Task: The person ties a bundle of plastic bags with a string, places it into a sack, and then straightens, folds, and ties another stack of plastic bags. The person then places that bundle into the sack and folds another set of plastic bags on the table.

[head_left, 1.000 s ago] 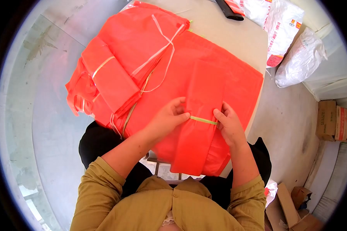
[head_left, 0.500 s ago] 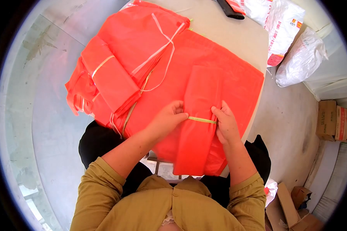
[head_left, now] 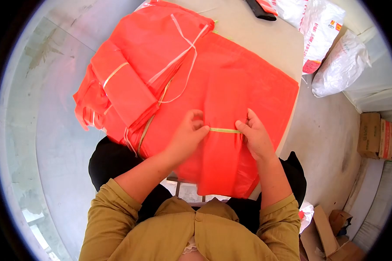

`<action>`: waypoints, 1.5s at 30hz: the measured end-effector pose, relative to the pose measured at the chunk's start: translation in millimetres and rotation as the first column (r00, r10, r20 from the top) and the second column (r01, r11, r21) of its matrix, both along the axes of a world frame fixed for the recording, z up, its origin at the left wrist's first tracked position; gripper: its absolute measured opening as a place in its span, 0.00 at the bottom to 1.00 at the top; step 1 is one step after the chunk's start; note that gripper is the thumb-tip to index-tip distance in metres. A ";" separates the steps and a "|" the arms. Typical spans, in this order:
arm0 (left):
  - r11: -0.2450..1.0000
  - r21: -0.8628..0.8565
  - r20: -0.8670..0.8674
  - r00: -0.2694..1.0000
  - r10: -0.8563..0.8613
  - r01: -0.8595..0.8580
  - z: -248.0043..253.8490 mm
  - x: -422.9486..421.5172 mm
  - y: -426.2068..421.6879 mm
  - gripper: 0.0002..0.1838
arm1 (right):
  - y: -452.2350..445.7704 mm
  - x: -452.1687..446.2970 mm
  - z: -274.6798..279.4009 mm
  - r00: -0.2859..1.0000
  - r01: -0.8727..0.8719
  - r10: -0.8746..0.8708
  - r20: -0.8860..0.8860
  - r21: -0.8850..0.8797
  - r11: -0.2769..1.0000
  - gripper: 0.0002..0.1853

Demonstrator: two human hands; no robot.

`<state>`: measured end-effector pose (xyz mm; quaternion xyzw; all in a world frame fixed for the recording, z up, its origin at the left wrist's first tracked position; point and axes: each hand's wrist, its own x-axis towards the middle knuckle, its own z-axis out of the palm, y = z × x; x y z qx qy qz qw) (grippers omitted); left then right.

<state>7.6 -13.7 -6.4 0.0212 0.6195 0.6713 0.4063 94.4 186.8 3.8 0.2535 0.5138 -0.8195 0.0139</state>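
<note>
A long folded bundle of red plastic bags [head_left: 221, 167] lies in front of me on a wide red stack of bags [head_left: 265, 87]. A thin yellow-green band [head_left: 224, 130] crosses the bundle's middle. My left hand [head_left: 190, 132] pinches at the band's left end, thumb on the bundle's edge. At the right end, my right hand [head_left: 253, 134] is closed with its thumb on the band and its fingers curled by the bundle's side. What lies under the fingertips is partly hidden.
Another banded red bundle [head_left: 124, 89] rests on the pile to the left, near a loose pale strip [head_left: 191, 43]. The table [head_left: 248, 32] shows beyond. White sacks [head_left: 342, 65] stand at the right, with cardboard boxes [head_left: 369, 135] farther along.
The banded bundle has shifted slightly left and away from me, and it lies straighter. Both hands have moved with it, staying at the band's ends.
</note>
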 end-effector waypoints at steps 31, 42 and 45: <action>0.989 0.072 0.023 0.991 -0.131 0.129 -0.4 -11.1 0.6 0.19 | -5.7 -4.1 -7.2 0.977 0.211 -0.213 0.009 -0.172 0.962 0.26; 0.978 0.155 -0.134 0.984 -0.116 0.136 -10.4 3.7 0.8 0.14 | -4.8 -5.5 -10.6 0.970 0.240 -0.241 0.015 -0.182 0.954 0.25; 0.986 0.120 -0.148 0.984 -0.098 0.116 -8.8 4.3 1.4 0.13 | -5.4 -5.8 -11.0 0.971 0.240 -0.240 0.023 -0.176 0.955 0.25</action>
